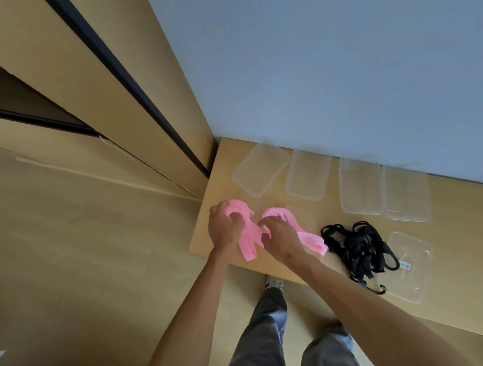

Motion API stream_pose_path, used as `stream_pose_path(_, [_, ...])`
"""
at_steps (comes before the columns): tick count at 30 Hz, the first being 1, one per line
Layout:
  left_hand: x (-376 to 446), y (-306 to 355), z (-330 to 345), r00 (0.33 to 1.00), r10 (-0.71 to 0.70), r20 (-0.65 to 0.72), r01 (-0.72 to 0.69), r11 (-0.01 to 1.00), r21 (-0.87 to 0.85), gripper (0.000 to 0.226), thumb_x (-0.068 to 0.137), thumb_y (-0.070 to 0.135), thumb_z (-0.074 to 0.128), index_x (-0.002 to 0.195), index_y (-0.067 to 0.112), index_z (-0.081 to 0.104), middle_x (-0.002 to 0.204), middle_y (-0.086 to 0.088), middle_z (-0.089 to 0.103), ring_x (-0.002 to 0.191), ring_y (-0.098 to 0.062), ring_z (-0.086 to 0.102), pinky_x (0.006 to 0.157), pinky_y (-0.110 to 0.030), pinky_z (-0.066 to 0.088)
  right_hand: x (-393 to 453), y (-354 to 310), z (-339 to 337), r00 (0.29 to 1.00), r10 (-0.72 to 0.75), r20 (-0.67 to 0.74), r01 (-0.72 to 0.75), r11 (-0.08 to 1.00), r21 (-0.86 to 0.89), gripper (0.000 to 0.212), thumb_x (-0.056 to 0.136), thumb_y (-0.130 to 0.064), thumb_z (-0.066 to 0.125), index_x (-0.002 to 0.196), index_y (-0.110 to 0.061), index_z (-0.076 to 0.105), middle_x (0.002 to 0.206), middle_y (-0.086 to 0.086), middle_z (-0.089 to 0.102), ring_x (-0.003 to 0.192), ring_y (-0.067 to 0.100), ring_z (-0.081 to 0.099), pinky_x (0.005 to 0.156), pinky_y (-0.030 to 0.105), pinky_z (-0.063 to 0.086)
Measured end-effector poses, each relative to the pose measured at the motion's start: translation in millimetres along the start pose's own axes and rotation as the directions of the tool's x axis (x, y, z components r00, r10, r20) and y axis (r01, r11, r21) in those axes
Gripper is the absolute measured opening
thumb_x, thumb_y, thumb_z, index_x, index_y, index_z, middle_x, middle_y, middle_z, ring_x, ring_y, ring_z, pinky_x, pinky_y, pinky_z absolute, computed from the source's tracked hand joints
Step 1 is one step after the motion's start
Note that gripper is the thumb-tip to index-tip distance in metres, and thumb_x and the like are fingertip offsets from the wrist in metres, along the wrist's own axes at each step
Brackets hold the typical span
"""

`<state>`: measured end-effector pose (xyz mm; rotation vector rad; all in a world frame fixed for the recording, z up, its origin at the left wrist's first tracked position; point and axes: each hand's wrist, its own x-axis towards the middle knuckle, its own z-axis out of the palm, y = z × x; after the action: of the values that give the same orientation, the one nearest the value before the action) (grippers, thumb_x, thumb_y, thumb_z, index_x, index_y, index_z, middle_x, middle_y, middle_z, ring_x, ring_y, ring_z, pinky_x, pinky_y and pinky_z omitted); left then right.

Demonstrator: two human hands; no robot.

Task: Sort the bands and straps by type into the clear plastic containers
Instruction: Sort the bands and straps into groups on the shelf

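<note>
Both hands, the left hand point(223, 227) and right hand point(279, 237), grip pink bands point(249, 244) at the tabletop point(456, 252) left corner; loose ends may slip off its near edge.

A plain room corner in soft, even light

A pale blue-grey wall point(326, 60) is rising beyond the hands, tan wooden cabinet panels point(52, 67) with dark gaps are standing to their left, and a light wooden tabletop point(456, 252) is lying beneath them, over tan flooring point(82, 267).

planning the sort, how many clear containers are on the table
5: four in a row along the wall, one near the front edge beside the black straps. More may lie off-frame right.
</note>
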<state>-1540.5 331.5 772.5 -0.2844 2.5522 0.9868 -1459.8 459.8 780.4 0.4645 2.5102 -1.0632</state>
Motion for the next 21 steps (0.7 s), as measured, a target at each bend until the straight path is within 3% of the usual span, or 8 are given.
stream_pose_path(3, [-11.4, 37.4, 3.6, 0.989, 0.145, -0.002, -0.145, 0.989, -0.026, 0.041, 0.087, 0.013, 0.061, 0.128, 0.017, 0.06, 0.126, -0.001, 0.057, 0.103, -0.015, 0.059, 0.077, -0.029, 0.05, -8.6, 4.7, -36.8, 0.988, -0.071, -0.134, 0.066, 0.997, -0.041, 0.036, 0.087, -0.001, 0.054, 0.121, -0.008, 0.067, 0.13, 0.006, 0.064, 0.117, 0.025, 0.058, 0.094, 0.029, 0.041])
stream_pose_path(6, [-30.5, 90.6, 11.8, 0.949, 0.316, -0.014, -0.317, 0.947, -0.06, 0.035, 0.089, 0.012, 0.059, 0.123, 0.017, 0.061, 0.125, 0.0, 0.059, 0.107, -0.016, 0.06, 0.088, -0.031, 0.05, -19.9, 17.8, -90.6, 0.964, -0.086, -0.253, 0.071, 0.995, -0.068, 0.038, 0.089, -0.004, 0.056, 0.125, -0.009, 0.065, 0.133, 0.007, 0.061, 0.118, 0.026, 0.057, 0.096, 0.033, 0.044])
stream_pose_path(10, [-69.4, 169.7, 33.7, 0.868, 0.495, -0.043, -0.496, 0.866, -0.062, 0.031, 0.089, 0.009, 0.059, 0.12, 0.013, 0.064, 0.12, -0.004, 0.063, 0.103, -0.017, 0.063, 0.09, -0.03, 0.049, -51.3, 50.6, -169.8, 0.899, -0.101, -0.426, 0.068, 0.993, -0.092, 0.04, 0.087, -0.003, 0.057, 0.125, -0.01, 0.064, 0.132, 0.009, 0.06, 0.116, 0.029, 0.057, 0.094, 0.036, 0.044])
stream_pose_path(14, [-132.9, 235.8, 78.0, 0.783, 0.622, -0.014, -0.621, 0.779, -0.09, 0.031, 0.092, 0.012, 0.06, 0.123, 0.015, 0.062, 0.124, -0.003, 0.061, 0.102, -0.016, 0.064, 0.087, -0.027, 0.05, -107.8, 103.8, -232.3, 0.83, -0.087, -0.551, 0.027, 0.993, -0.116, 0.043, 0.087, -0.004, 0.058, 0.129, -0.011, 0.061, 0.135, 0.01, 0.057, 0.117, 0.031, 0.056, 0.097, 0.037, 0.042])
stream_pose_path(18, [-212.3, 278.2, 141.4, 0.707, 0.706, 0.034, -0.701, 0.707, -0.099, 0.032, 0.093, 0.013, 0.06, 0.124, 0.018, 0.061, 0.128, 0.001, 0.06, 0.107, -0.015, 0.063, 0.087, -0.024, 0.047, -180.9, 175.3, -272.5, 0.802, -0.068, -0.593, -0.077, 0.974, -0.215, 0.051, 0.087, -0.009, 0.06, 0.137, -0.015, 0.054, 0.145, 0.014, 0.049, 0.134, 0.032, 0.045, 0.112, 0.041, 0.03])
stream_pose_path(21, [-266.1, 298.3, 189.3, 0.636, 0.767, 0.087, -0.763, 0.642, -0.074, 0.033, 0.093, 0.011, 0.059, 0.126, 0.016, 0.061, 0.131, 0.0, 0.059, 0.113, -0.018, 0.061, 0.095, -0.032, 0.05, -231.5, 232.7, -296.6, 0.795, 0.019, -0.606, -0.19, 0.957, -0.219, 0.056, 0.088, -0.017, 0.06, 0.142, -0.019, 0.047, 0.152, 0.013, 0.041, 0.14, 0.029, 0.036, 0.115, 0.04, 0.025])
